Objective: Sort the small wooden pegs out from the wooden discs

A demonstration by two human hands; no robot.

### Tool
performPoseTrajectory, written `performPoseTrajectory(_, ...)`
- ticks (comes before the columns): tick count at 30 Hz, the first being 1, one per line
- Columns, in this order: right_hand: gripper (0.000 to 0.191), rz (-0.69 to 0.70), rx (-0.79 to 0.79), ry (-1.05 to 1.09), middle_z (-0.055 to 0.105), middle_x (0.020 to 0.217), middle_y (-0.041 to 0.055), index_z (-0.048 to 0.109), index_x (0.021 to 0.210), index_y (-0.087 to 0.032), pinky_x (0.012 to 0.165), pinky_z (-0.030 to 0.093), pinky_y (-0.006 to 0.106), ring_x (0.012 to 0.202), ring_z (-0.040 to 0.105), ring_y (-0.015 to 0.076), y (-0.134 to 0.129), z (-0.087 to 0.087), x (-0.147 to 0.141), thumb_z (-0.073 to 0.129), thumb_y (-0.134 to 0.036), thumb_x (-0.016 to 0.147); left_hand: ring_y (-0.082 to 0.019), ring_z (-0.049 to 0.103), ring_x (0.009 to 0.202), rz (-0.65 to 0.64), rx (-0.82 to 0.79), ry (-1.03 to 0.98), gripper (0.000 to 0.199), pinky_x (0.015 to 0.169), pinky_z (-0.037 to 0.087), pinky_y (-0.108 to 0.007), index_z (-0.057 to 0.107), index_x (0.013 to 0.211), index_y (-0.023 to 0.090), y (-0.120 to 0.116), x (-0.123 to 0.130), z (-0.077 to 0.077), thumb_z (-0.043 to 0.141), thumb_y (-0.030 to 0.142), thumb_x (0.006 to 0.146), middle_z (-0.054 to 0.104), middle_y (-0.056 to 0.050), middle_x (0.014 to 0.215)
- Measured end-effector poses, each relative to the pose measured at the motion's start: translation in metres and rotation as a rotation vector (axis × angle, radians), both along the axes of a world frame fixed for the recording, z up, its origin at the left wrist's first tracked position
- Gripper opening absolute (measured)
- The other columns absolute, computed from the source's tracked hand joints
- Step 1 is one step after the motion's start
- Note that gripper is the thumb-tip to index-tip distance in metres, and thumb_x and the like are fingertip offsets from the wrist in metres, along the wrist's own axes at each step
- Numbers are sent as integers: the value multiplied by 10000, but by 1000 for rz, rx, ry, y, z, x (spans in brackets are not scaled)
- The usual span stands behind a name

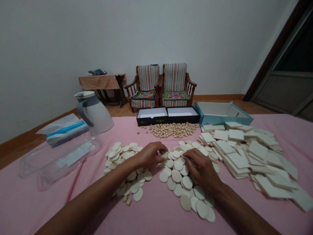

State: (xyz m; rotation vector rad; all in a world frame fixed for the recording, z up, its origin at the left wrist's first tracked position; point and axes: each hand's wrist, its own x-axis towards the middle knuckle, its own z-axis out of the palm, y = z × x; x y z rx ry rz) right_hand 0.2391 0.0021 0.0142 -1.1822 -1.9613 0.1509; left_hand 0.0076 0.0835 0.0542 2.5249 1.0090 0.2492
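Note:
Two piles of thin, round, pale discs lie on the pink cloth, one pile [134, 186] to the left and the other [176, 176] in the middle. Between them my left hand [154, 155] bends down, its thumb and fingertips closed round a pale disc [164, 156] at the edge of the middle pile. My right hand [201, 166] rests over the right side of that pile. Its curved fingers touch the discs, with thumb and forefinger apart; what lies beneath the palm is hidden. Two small cubes [128, 202] sit below the left pile.
Small wooden beads [171, 130] lie before two black boxes [152, 121]. A light blue box [225, 114] stands behind stacked square tiles [234, 160]. At left are a white-grey jug [99, 112], a blue-striped packet [66, 130] and a clear plastic tray [61, 163]. Two chairs [174, 78] stand beyond.

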Motion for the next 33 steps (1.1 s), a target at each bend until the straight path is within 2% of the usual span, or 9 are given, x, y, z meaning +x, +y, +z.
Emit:
performPoseTrajectory(2,178,1,2,5,624,910,77,603,935,-184,747,493,339,848,588,205,0,0,0,466,-93,867,-155,635,866,-17,-58,-112,379,742,503,-246,586,1195,181,-4,3,2,645,214,823,665,-66,1053)
performPoseTrajectory(4,182,-3,1,11,624,908,77,602,935,-182,750,492,338,848,587,204,0,1,0,467,-84,862,-180,633,890,-31,-53,-111,361,765,500,-276,603,1172,182,-9,3,5,665,227,819,668,-75,1051)
performPoseTrajectory(6,187,-9,-3,11,624,905,76,602,940,-179,751,490,338,848,586,204,0,1,-1,469,-77,859,-219,624,926,-50,-16,30,390,794,491,-309,627,1121,183,-15,3,8,739,247,753,660,-82,1043)
performPoseTrajectory(9,182,-8,-10,7,621,903,75,601,945,-175,752,484,340,846,582,205,-1,1,-1,473,-77,861,-261,612,965,-69,-7,221,575,794,487,-324,590,1158,192,-26,3,14,826,294,643,631,-91,1060)
performPoseTrajectory(14,173,4,-13,5,617,916,79,599,952,-174,761,481,344,856,576,207,-1,0,0,474,-88,870,-283,608,953,-28,27,378,682,766,488,-324,531,1168,128,-40,11,16,855,278,587,623,-131,1060)
performPoseTrajectory(16,173,1,-15,6,618,916,79,600,950,-178,764,482,346,858,578,207,-1,0,0,474,-90,870,-280,620,911,16,18,402,690,731,488,-320,523,1159,139,-41,13,13,857,263,567,633,-120,1035)
performPoseTrajectory(21,177,3,-13,-15,618,919,79,598,952,-180,769,483,353,866,576,210,-1,1,0,468,-91,874,-254,645,869,6,18,285,558,695,475,-294,510,1178,175,-40,14,0,747,228,676,645,-97,1016)
performPoseTrajectory(27,188,-5,2,-19,624,913,75,606,954,-187,763,489,344,856,584,206,0,0,0,467,-95,868,-236,641,862,3,36,189,325,701,466,-278,572,1017,189,-43,15,-9,695,199,715,642,-78,984)
performPoseTrajectory(33,177,-10,-17,-17,620,926,79,597,960,-181,781,483,355,872,582,213,-1,0,0,471,-91,874,-247,619,953,9,0,156,481,781,475,-306,540,1158,213,-51,15,-1,723,213,713,613,-85,1077)
